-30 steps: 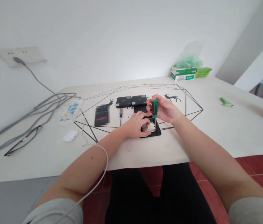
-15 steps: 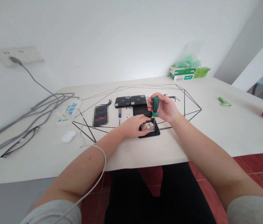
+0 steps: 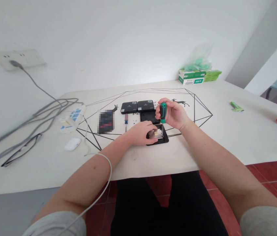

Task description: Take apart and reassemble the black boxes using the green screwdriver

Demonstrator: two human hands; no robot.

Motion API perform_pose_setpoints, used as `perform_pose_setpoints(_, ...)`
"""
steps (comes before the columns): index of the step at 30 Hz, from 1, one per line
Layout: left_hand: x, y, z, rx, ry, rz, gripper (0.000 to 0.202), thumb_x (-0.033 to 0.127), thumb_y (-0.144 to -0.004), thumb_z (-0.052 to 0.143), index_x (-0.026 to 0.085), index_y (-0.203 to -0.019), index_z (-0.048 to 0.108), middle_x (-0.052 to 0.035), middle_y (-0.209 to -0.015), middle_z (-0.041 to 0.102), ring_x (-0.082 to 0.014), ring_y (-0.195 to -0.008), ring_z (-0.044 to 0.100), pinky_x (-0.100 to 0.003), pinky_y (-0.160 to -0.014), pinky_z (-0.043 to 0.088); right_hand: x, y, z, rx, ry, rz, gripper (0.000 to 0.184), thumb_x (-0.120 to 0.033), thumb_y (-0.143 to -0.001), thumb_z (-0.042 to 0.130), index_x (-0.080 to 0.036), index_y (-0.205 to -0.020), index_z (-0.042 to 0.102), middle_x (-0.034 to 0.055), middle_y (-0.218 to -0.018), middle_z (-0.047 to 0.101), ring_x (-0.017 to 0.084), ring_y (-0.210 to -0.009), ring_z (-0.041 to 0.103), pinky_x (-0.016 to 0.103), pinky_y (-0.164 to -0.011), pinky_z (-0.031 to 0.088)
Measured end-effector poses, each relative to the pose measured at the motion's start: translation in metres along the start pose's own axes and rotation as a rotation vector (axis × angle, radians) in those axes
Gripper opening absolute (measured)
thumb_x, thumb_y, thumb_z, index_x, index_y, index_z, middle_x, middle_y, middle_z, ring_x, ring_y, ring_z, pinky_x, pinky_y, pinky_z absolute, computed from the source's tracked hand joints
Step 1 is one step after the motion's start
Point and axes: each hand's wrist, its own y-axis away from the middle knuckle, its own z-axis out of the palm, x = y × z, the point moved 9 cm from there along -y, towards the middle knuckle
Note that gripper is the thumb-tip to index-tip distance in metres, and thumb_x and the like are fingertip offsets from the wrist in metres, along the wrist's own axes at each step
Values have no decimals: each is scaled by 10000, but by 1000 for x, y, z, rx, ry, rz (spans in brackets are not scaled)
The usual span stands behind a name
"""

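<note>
My right hand [image 3: 175,114] is wrapped round the green and black handle of a screwdriver [image 3: 163,112], which stands upright. Its shaft points down into an opened black casing [image 3: 164,140] lying flat on the table, near the right edge of a silvery board [image 3: 159,134] inside. Whether the tip touches a screw is too small to tell. With fingers and thumb, my left hand [image 3: 142,133] grips the casing from the left, covering part of it. Just behind lies a black cover [image 3: 149,116], partly hidden by my hands.
Two closed black boxes [image 3: 129,107] sit farther back. A second screwdriver [image 3: 126,120] and tiny loose screws [image 3: 135,121] lie left of the cover. Glasses [image 3: 21,150], a white earbud case [image 3: 72,144], a parts box [image 3: 72,118] and grey cables occupy the left side.
The screwdriver handle has turned slightly in my right hand, and the fingers have shifted a little on it. My left hand has stayed in place on the casing.
</note>
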Motion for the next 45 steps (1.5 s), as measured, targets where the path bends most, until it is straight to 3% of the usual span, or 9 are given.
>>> perform_pose_setpoints(3, 2, 0, -1, 12, -44, 15, 363, 504, -896, 693, 199, -1089, 732, -98, -1014, 680, -272, -972, 622, -427, -925, 503, -1, 0, -1, 18, 5, -60, 289, -452, -813, 811, -232, -951, 684, -11, -926, 730, 147, -763, 674, 292, -665, 578)
perform_pose_setpoints(6, 0, 0, -3, 46, -82, 7, 380, 521, -885, 713, 200, -1087, 743, -111, -1107, 671, -286, -1040, 596, -458, -981, 476, -3, 1, -2, 38, 12, -117, 330, -361, -711, 920, -228, -932, 714, -42, -881, 675, 110, -724, 611, 273, -658, 558)
perform_pose_setpoints(16, -3, 1, -1, 26, -114, -31, 352, 511, -881, 735, 221, -1079, 738, -122, -1267, 658, -331, -1210, 535, -516, -1007, 406, 2, 0, 2, -32, 20, -9, 256, -392, -841, 660, -240, -1046, 660, -9, -795, 738, 171, -641, 657, 331, -624, 557)
perform_pose_setpoints(21, -4, 1, 1, 24, -102, -31, 335, 501, -895, 717, 231, -1092, 737, -116, -1275, 658, -327, -1219, 532, -513, -1022, 406, 3, 2, 3, -16, 38, -40, 328, -510, -810, 801, -244, -953, 673, -8, -885, 709, 149, -736, 649, 307, -663, 557)
perform_pose_setpoints(24, -6, 1, 3, 26, -99, -30, 327, 495, -904, 704, 233, -1097, 738, -111, -1262, 663, -322, -1211, 535, -508, -1019, 411, 1, 2, 1, 13, 58, -90, 382, -404, -689, 933, -246, -951, 704, -38, -834, 643, 122, -729, 591, 288, -676, 547)
perform_pose_setpoints(33, -4, 1, 1, 30, -104, -18, 330, 501, -917, 695, 229, -1099, 740, -110, -1238, 668, -319, -1194, 544, -504, -984, 419, 1, 0, 6, -30, 29, 11, 312, -408, -828, 683, -230, -1085, 678, -6, -794, 721, 173, -625, 650, 325, -592, 539)
perform_pose_setpoints(37, -4, 2, 2, 25, -108, -23, 333, 506, -923, 685, 231, -1103, 739, -111, -1233, 671, -322, -1189, 547, -501, -973, 418, 2, 2, 5, -6, 49, -19, 325, -522, -837, 765, -245, -974, 663, -8, -869, 704, 154, -703, 648, 305, -625, 553)
perform_pose_setpoints(40, -3, 2, 2, 24, -111, -24, 341, 514, -927, 681, 231, -1111, 736, -110, -1221, 674, -320, -1191, 546, -496, -975, 414, -2, 3, 2, 39, 77, -98, 376, -441, -710, 919, -245, -943, 699, -30, -851, 653, 127, -732, 604, 280, -660, 553)
perform_pose_setpoints(45, -2, 1, 1, 19, -109, -24, 335, 502, -929, 685, 225, -1110, 736, -110, -1210, 677, -317, -1186, 548, -490, -962, 412, -1, 1, 0, 51, 25, -51, 374, -358, -795, 782, -235, -1143, 716, -14, -879, 702, 143, -718, 633, 299, -653, 569)
